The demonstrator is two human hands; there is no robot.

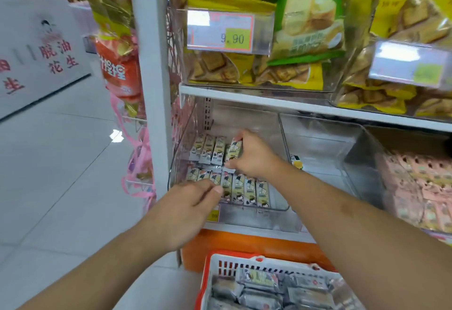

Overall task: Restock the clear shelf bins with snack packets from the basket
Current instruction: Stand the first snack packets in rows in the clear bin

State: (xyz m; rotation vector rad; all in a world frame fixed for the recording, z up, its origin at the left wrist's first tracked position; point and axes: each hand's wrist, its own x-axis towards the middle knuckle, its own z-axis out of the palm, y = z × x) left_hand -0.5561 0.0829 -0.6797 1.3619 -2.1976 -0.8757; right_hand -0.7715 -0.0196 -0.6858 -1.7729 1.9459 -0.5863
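The right hand (254, 155) reaches into the clear shelf bin (276, 208) on the lower shelf. Its grip pinches one snack packet (234, 152) by both ends, thumb at the near end and fingertips at the far end, and holds it at the right end of the back row. This end-to-end hold probably lets the packet drop into line beside its neighbours without disturbing them.

The left hand (186, 208) hovers over the front edge of the bin. Its fingers are loosely curled, with the thumb extended toward the front row (244, 191). It appears to hold nothing; motion blur prevents certainty. Its position suggests steadying or squaring the front row.

Packets lie flat, side by side, long axis running front to back. This layout packs the bin floor densely and keeps the printed faces up.

Count:
- Back row: three placed packets (210, 150), plus the one in the right hand.
- Front row: about seven visible; the left hand covers part of the row.
- Bin floor to the right of the back row is bare.

The basket (215, 264) sits on the floor below the shelf, still holding many packets; the number cannot be counted. The adjacent bin (318, 143) to the right is nearly empty.
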